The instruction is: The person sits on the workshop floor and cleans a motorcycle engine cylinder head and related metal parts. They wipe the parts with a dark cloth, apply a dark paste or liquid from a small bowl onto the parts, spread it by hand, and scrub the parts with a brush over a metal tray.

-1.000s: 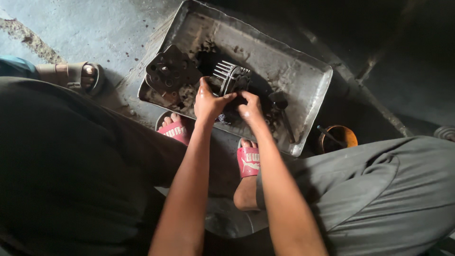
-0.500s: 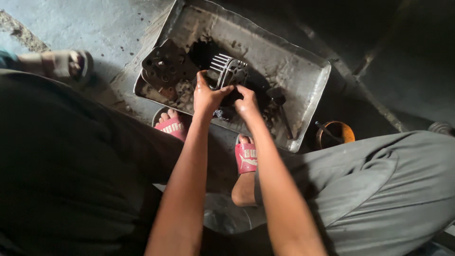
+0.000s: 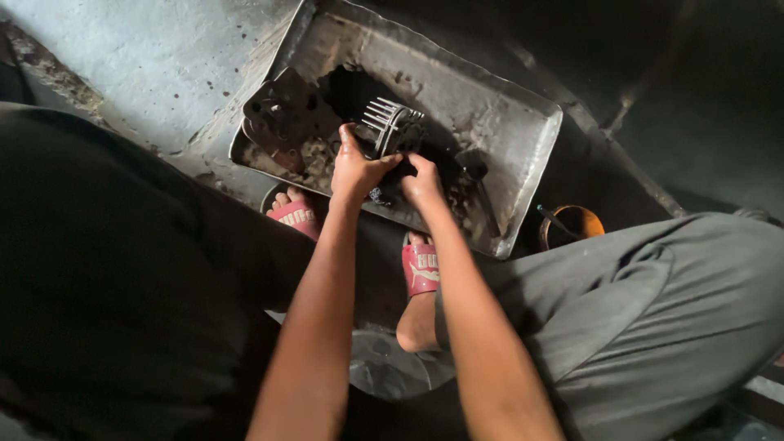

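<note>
While the person squats over the floor, the nearest things to the camera are two bare forearms reaching forward between grey-trousered knees, with a round metal lid [image 3: 392, 371] lying on the floor beneath them. A little farther on, two feet in pink sandals [image 3: 420, 269] stand at the near edge of a shallow metal tray [image 3: 523, 122], which rests tilted on the grey concrete floor [image 3: 147, 57].

Both hands meet over the tray's middle. The left hand [image 3: 355, 170] is curled around the near left side of a finned metal engine part [image 3: 394, 126], thumb up along its flank, fingers wrapped and pressed onto it. The right hand [image 3: 422, 181] grips the part's lower right side from below; its fingers are bent under, so how tightly they close cannot be told. The finned part lies just ahead of both hands, its fins running away from the person toward the tray's far wall, and the left hand sits slightly higher on it, nearer the fins.

Left of the hands, a dark flat metal plate [image 3: 278, 114] lies in oily black sludge. To the right, a dark tool [image 3: 478, 175] rests in the tray, and beyond the rim stands a small orange bowl [image 3: 572, 224].
</note>
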